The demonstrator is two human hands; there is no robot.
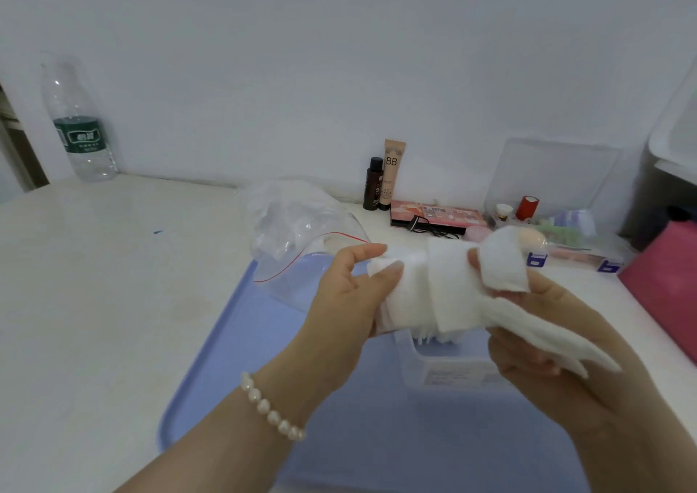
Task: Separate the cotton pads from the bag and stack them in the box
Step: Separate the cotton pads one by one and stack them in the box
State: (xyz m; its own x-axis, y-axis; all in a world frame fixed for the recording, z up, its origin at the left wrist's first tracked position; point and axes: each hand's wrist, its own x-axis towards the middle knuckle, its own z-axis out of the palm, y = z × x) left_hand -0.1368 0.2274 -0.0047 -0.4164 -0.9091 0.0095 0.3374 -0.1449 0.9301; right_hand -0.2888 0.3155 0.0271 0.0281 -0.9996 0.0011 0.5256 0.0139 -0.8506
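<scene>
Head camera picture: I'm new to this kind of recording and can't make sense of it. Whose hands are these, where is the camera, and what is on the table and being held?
There is no machine here. A person wears a wide-angle camera on the head, looking forward and down, so you see their own two bare hands.

The left hand, with a pearl bracelet on its wrist, and the right hand both hold a bunch of white cotton pads between them, above a small clear box that already has pads inside. The box stands on a blue tray on a white table.

Behind the hands lies a clear zip bag. Farther back stand a water bottle, a dark bottle, a BB cream tube, a makeup palette and a clear organiser of small items.
</scene>
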